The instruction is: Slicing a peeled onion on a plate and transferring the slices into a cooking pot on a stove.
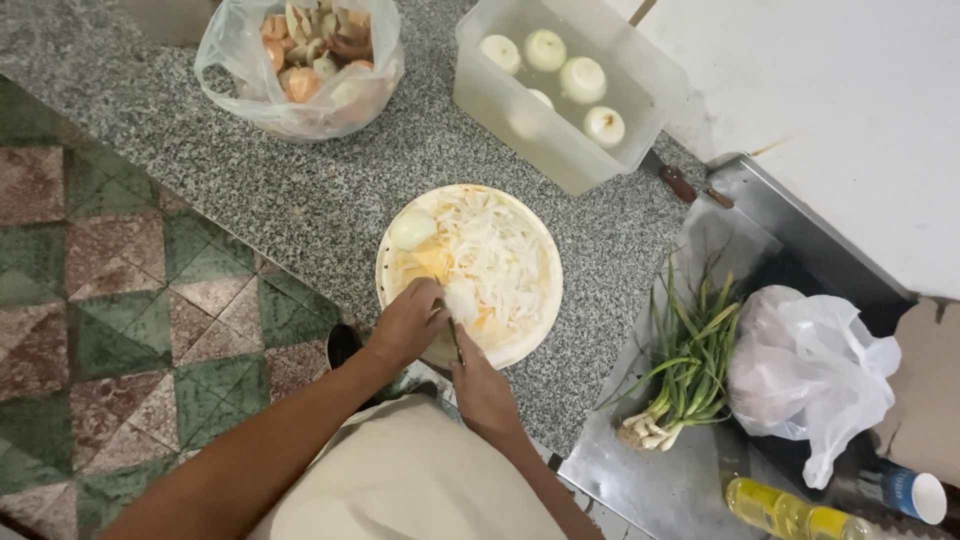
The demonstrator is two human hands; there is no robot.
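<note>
Nearest the camera is the person's beige-clad lap (420,480), with both bare forearms reaching up from it toward the middle of the view. The left hand (408,322) lies palm down at the 7 o'clock edge of the round white board (530,330), its grip narrow, fingers curled onto a pale piece of onion (462,300) that sits just at its 3 o'clock side. The right hand (483,385) comes in from 6 o'clock, wrist bent upward, its grip closed round the handle of a knife (454,338) whose thin blade stands between the two hands and meets the onion piece from below.

The board rests on the speckled grey table (300,190) and carries a heap of white sliced onion (495,255) over its centre, plus a peeled onion half (412,229) at its 10 o'clock edge.

At 12 to 1 o'clock from the board stands a clear plastic tub (520,125) of water holding several peeled whole onions (583,80). At 11 o'clock a clear plastic bag (300,65) holds onion skins and trimmings. A second knife (685,185) with a dark handle lies just beside the tub at its 4 o'clock corner.

At 3 to 4 o'clock a metal tray (640,480) carries a bunch of spring onions (690,365) and a white plastic bag (810,370). At 5 o'clock, near the frame's corner, lie a bottle of yellow oil (790,515) and a paper cup (915,495). Green and maroon floor tiles (120,300) fill the 9 o'clock side.
</note>
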